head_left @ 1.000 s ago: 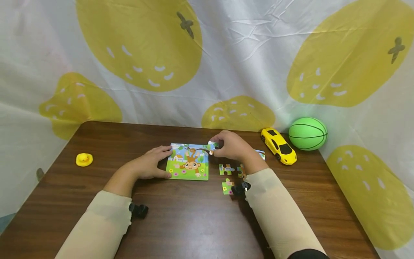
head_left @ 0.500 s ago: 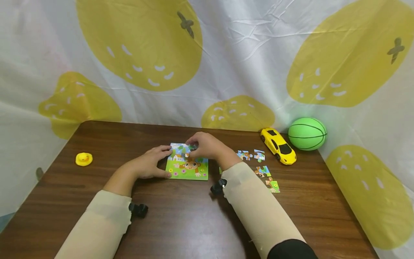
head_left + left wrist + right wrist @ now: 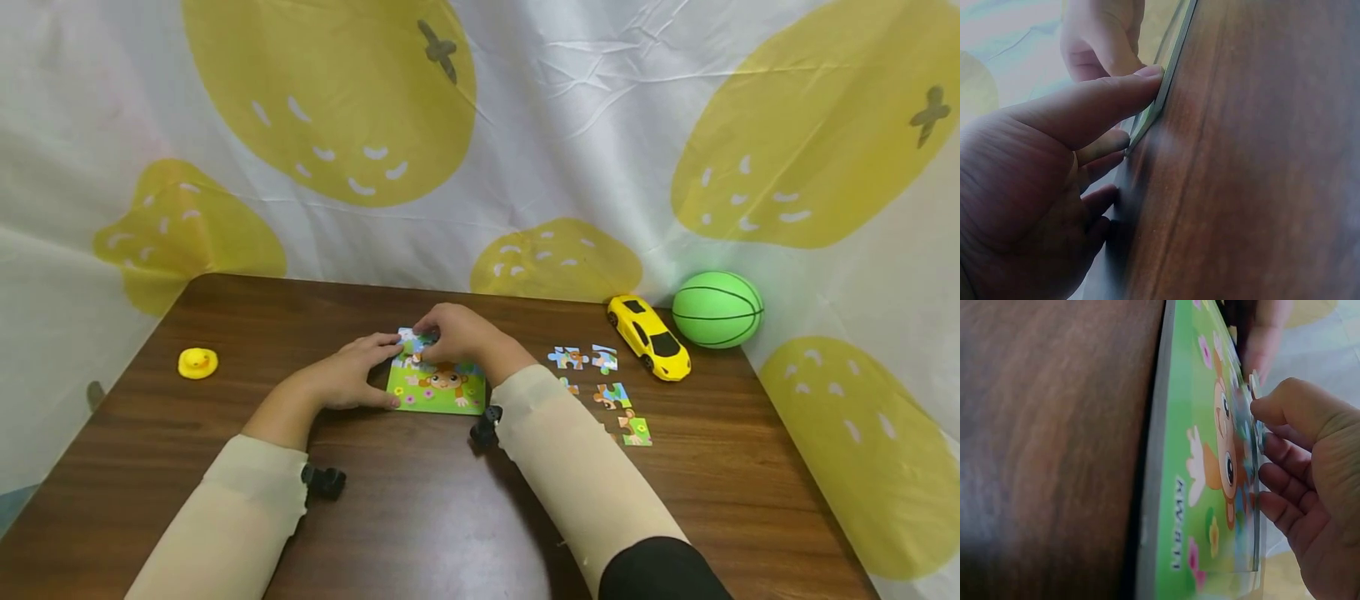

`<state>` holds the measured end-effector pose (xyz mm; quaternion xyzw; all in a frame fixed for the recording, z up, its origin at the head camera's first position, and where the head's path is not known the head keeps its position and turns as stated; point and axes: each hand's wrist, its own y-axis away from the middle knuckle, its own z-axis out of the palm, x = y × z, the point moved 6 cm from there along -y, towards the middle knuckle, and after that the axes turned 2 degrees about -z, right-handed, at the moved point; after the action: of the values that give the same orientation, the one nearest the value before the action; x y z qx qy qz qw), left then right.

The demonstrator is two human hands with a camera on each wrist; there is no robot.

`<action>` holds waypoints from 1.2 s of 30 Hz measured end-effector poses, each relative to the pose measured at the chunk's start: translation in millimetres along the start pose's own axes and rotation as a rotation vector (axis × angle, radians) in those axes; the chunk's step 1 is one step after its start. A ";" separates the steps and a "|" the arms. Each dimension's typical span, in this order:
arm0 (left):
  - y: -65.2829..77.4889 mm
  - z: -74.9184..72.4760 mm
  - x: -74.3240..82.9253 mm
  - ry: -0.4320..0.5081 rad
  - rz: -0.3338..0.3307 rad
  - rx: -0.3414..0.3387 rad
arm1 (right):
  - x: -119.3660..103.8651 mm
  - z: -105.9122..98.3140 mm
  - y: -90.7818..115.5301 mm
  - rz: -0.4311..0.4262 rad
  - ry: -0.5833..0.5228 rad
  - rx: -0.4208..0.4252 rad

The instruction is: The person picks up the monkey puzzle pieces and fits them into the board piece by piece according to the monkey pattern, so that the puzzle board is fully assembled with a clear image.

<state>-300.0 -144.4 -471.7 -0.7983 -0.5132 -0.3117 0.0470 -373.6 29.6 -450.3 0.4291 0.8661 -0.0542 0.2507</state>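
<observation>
A square jigsaw puzzle board (image 3: pixel 450 405) printed with a monkey, flowers and a house lies on the table. My left hand (image 3: pixel 348 375) holds its left side, thumb at the near corner and fingers toward the far corner. In the left wrist view, the thumb (image 3: pixel 1138 84) presses over the board's corner. My right hand (image 3: pixel 467 340) reaches across the board's far part and pinches a puzzle piece (image 3: pixel 1254 385) over its far left area. From the right wrist, the piece appears tilted up at the board's surface, between thumb and fingers. The right hand covers the monkey's upper body.
Several loose puzzle pieces (image 3: pixel 613 395) lie right of the board, some partly behind the right sleeve (image 3: pixel 585 467). A yellow toy car (image 3: pixel 649 337) and a green ball (image 3: pixel 717 309) stand at the back right. A yellow rubber duck (image 3: pixel 198 363) sits far left. A fruit-print curtain (image 3: pixel 525 125) hangs behind.
My right hand has carried the puzzle piece leftward from the board's right edge to its far left part. The left hand keeps its place on the board. More loose pieces have come into view.
</observation>
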 end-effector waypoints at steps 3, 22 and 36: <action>0.3 -0.2 0.1 -0.002 0.003 0.001 | -0.6 1.9 -2.0 0.000 0.015 -0.007; 2.9 0.0 0.5 0.012 0.000 0.006 | -2.7 1.7 -2.6 -0.046 0.022 -0.026; 3.1 -1.8 4.2 0.020 0.007 0.008 | -6.0 1.3 -4.7 -0.027 0.032 -0.059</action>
<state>-297.0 -143.2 -467.2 -0.7966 -0.5114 -0.3174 0.0565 -373.7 22.0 -449.1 0.4105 0.8770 -0.0252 0.2486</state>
